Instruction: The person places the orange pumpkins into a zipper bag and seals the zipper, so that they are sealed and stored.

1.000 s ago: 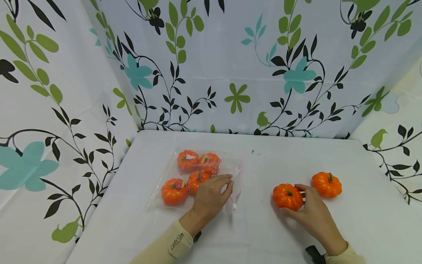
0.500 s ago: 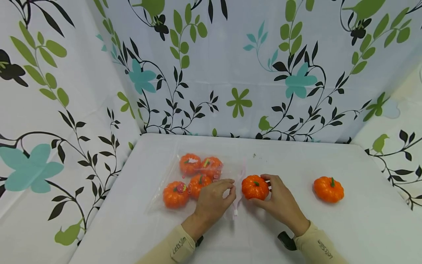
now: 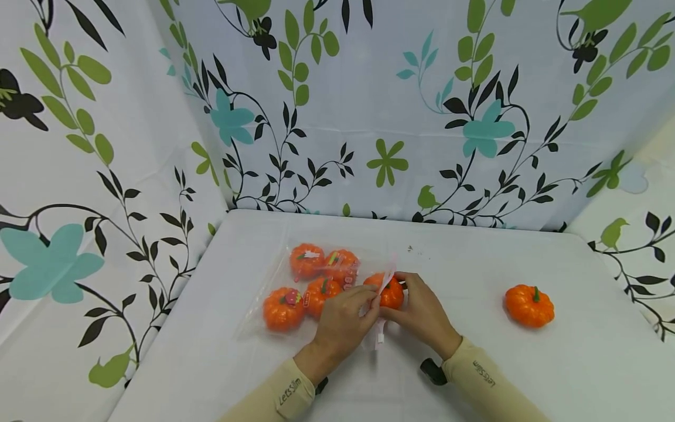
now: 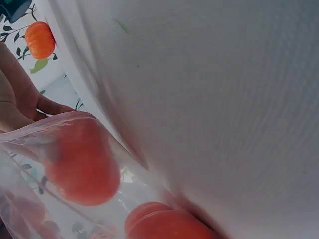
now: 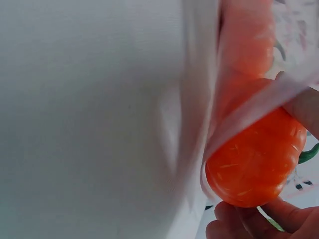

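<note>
A clear zip bag (image 3: 369, 262) with a pinkish zip edge lies on the table, several small orange pumpkins (image 3: 283, 309) inside it. My left hand (image 3: 337, 322) pinches the bag's edge at its open mouth on the right. With thumb and fingers, my right hand (image 3: 422, 316) grips another orange pumpkin (image 3: 392, 295), partly within the mouth. In the right wrist view the zip edge (image 5: 259, 114) crosses the front of that pumpkin (image 5: 254, 164), and its green stem points right. The left wrist view shows the pumpkin (image 4: 84, 172) through the film.
One more orange pumpkin (image 3: 529, 306) sits alone on the right of the white table (image 3: 464, 381). The zip's white slider (image 3: 380, 338) hangs at the bag's near corner. A leaf-patterned curtain (image 3: 337, 117) stands behind the table and at both sides.
My right hand has carried one pumpkin leftward from beside the lone pumpkin into the bag's mouth. My left hand has stayed at the bag's edge, which now rises over the pumpkin.
</note>
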Demonstrator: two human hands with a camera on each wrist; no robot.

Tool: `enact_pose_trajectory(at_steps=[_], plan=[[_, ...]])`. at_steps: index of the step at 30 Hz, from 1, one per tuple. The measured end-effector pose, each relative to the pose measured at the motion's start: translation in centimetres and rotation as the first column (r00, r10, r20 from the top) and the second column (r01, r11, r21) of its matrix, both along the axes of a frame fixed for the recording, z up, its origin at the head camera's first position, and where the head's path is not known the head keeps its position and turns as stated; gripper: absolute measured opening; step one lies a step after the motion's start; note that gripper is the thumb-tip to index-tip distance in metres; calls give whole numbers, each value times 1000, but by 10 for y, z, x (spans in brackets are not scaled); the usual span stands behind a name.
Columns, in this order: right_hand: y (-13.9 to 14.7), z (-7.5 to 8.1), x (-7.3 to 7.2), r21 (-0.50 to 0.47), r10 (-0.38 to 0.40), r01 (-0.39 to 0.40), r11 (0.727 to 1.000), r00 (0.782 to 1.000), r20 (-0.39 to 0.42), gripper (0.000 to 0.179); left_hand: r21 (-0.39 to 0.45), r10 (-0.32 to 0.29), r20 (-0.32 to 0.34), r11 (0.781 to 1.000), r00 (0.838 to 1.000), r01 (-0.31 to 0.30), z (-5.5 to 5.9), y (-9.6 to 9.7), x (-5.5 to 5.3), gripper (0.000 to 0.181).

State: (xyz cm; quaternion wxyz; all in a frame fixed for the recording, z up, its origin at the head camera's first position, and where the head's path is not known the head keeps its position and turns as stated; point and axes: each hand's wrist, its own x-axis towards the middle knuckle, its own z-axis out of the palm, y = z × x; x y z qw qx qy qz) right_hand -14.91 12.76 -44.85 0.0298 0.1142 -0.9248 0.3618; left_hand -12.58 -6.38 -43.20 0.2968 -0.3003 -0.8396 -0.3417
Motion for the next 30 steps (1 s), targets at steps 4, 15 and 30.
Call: enact_pose_trajectory(at_steps=[4,15,30], plan=[[-8,-2,-6,-11,31,-32,999,999,-25,80,19,-15,-14,1000,1000,16,0,1,-1,12],[-19,-7,-22,-2,97,-98,995,993,-64,78,23,-35,7,999,999,35,0,0,-1,15],[6,-3,-4,-26,-3,1,1000,997,-72,54,-1,-49,15,999,999,49,2,-2,-5,10]])
